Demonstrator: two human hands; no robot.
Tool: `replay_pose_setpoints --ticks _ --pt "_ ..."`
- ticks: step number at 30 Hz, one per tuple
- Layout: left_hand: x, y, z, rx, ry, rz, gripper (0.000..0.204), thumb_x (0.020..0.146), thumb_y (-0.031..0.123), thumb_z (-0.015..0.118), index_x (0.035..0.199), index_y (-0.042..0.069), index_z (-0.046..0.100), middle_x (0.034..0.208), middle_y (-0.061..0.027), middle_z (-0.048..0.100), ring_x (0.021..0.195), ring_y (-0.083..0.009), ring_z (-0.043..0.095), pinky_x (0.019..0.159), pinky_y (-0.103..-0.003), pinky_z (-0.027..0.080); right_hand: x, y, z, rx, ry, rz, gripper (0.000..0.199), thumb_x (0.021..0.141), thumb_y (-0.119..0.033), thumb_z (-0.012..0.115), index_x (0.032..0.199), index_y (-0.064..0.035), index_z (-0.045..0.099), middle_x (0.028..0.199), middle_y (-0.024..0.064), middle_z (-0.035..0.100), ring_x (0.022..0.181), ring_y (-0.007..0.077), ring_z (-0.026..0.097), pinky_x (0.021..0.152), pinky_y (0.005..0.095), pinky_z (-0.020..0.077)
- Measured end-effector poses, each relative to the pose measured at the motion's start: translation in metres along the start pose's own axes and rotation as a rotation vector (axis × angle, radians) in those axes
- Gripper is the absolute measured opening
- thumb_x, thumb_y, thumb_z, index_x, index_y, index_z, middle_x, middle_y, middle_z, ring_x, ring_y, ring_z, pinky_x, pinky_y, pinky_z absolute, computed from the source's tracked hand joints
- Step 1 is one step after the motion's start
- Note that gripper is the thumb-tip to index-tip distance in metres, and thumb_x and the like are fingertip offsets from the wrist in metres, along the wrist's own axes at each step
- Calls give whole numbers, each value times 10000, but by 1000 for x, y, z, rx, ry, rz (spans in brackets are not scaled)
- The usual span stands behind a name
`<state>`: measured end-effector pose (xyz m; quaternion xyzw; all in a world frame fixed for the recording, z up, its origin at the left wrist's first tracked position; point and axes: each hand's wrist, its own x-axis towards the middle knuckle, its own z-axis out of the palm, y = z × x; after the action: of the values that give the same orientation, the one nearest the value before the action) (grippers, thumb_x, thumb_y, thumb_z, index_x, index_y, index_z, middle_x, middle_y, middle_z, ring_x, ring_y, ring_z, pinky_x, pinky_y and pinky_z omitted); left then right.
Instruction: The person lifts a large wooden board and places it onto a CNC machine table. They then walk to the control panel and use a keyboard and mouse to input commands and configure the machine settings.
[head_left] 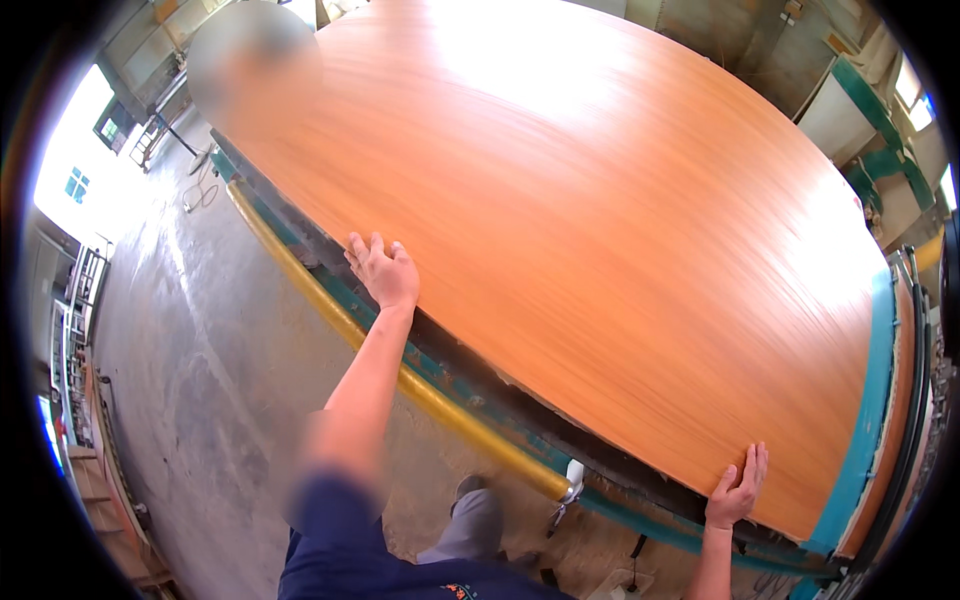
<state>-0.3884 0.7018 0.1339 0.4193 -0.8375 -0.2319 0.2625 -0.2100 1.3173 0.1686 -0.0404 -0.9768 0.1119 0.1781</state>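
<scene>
A large orange-brown wood-grain panel lies across a green machine bed and fills the middle of the view. My left hand rests on its near long edge, fingers spread over the top surface. Farther right, close to the panel's near right corner, my right hand lies on the same edge with its fingers stretched out. Neither hand is closed round anything. The undersides of both hands are hidden.
A yellow bar runs along the bed's near side below the panel. At the right end stands a teal strip beside black hoses. Another person, blurred, is at the far left edge. Concrete floor stretches left.
</scene>
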Motion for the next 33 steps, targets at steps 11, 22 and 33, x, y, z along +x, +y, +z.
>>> replay_pose_setpoints --ticks 11,22,33 --pt "5 1 12 6 87 60 441 904 239 575 1300 50 619 1575 -210 293 1456 -469 218 1190 -493 224 4 5 5 -43 -4 -17 461 928 -164 523 1349 22 538 1459 211 479 1381 393 404 1151 455 312" --pt "8 -5 4 -204 67 -15 574 874 230 634 1398 27 519 1589 -208 264 1494 -413 132 1221 -430 188 -1 19 9 35 -30 -69 439 931 -103 521 1332 76 519 1458 239 466 1386 396 398 1157 453 303" --pt "13 1 -4 -125 55 -17 484 873 224 627 1321 44 597 1576 -186 307 1477 -433 181 1222 -435 194 4 20 18 -14 30 -125 404 970 -146 525 1324 47 551 1432 212 513 1365 365 444 1132 427 342"
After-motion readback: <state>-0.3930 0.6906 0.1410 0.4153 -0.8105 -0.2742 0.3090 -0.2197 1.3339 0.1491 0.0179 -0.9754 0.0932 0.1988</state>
